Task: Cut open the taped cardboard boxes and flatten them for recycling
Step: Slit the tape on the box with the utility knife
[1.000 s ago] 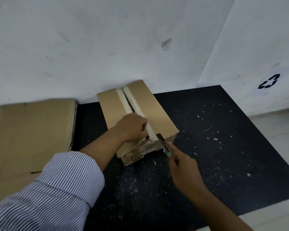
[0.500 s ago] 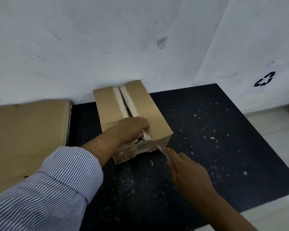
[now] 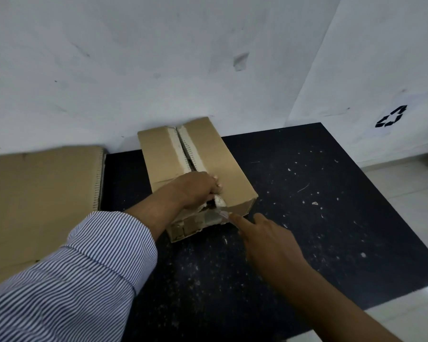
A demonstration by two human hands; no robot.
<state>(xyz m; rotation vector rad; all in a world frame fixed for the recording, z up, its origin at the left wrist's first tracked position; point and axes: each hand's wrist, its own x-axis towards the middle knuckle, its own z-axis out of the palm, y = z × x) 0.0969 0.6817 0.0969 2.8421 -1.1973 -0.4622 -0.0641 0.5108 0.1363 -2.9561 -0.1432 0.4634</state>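
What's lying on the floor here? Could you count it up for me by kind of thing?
box: 1
flattened cardboard: 1
knife: 1
black mat: 1
Total: 4

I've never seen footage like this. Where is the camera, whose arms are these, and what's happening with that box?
There is no machine here. These are a person's two bare hands, filmed by one wide-angle camera worn on the head and looking forward and down. That is why the arms reach in from the bottom.

The left hand, with the striped sleeve, grips the near end of a cardboard box. The box stands on a black mat. The right hand holds a small knife, with its blade at the torn near end of the box.

A dark gap runs along the taped seam on top. To the left lies a flat sheet of cardboard. On the wall at the right is a black recycling sign.
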